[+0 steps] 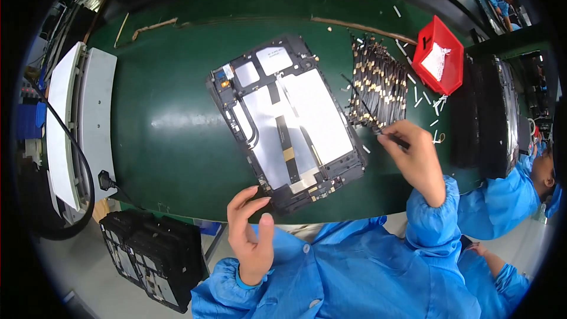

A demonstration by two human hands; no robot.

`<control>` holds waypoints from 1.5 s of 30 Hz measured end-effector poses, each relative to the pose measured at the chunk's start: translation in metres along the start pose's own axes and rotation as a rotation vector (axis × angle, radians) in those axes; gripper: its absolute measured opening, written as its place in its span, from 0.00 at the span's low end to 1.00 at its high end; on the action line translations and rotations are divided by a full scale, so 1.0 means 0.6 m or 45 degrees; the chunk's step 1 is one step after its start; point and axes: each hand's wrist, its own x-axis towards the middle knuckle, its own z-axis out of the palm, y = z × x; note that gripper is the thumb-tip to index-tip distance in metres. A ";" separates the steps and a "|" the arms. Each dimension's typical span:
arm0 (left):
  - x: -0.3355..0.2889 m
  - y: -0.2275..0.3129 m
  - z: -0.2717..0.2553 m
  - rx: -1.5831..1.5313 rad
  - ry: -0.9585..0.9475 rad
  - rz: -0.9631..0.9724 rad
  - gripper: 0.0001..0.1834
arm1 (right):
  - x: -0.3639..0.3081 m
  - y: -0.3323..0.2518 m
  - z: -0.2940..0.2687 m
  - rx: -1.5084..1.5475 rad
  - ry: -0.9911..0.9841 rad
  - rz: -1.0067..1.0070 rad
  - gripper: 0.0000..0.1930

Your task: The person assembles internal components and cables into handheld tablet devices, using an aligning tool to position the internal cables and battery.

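Observation:
A tablet-like device (331,124), opened to show silver panels, a black frame and flat ribbon cables, lies tilted on the green table. My left hand (251,233) is at its lower left corner, fingers apart, holding nothing; I cannot tell whether a fingertip touches the frame. Right of the device, my right hand (413,150) pinches a slim black tool (397,140) that looks like tweezers. Its tip is by the near end of a pile of black flex cables (378,82) with tan patches. One thin dark strip (357,95) slants from the tip toward the device.
A red bin (450,74) holding white strips stands at the right, with loose white strips (437,106) scattered beside it. White equipment (97,124) stands at the left edge. Black trays (159,248) are stacked below left. A co-worker in blue (502,201) is close on my right.

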 end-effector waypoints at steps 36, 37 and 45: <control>0.062 -0.034 0.001 -0.296 0.006 -0.151 0.13 | -0.016 -0.145 0.164 0.207 -0.294 -0.326 0.05; 0.064 -0.032 0.002 -0.304 0.009 -0.153 0.13 | -0.016 -0.146 0.164 0.213 -0.252 -0.323 0.04; 0.065 -0.040 0.001 -0.261 0.028 -0.123 0.11 | -0.015 -0.141 0.157 0.174 -0.401 -0.416 0.07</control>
